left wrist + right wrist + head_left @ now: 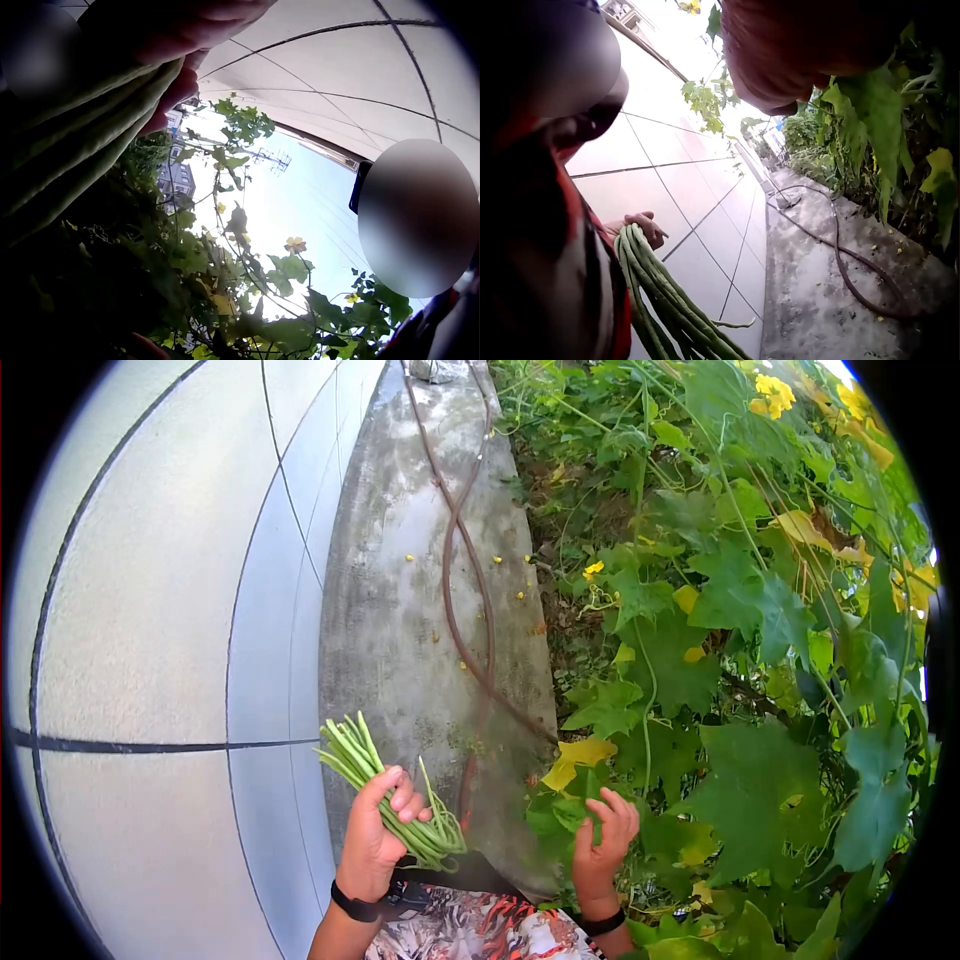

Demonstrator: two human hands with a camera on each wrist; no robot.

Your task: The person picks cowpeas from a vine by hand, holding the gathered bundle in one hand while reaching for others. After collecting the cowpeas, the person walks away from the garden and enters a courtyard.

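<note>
A bunch of green long beans (400,810) is gripped in my left hand (378,830), fingers wrapped round its middle. In the right wrist view the same long beans (671,300) hang down from that fist; the left wrist view shows them dark and close. My right hand (603,845) is raised beside the vines, its fingers loosely bent and the thumb apart from them. A green leaf (572,812) and a yellowing leaf (580,756) are right by its fingertips. Seen from the right wrist, the hand (802,56) is dark, its palm side mostly hidden.
Climbing vines (740,660) with broad leaves and yellow flowers fill the right side. A tiled wall (140,610) runs along the left. On the concrete path (390,610) between them lies a brown hose (450,560), looped and crossing itself, with small fallen yellow flowers about.
</note>
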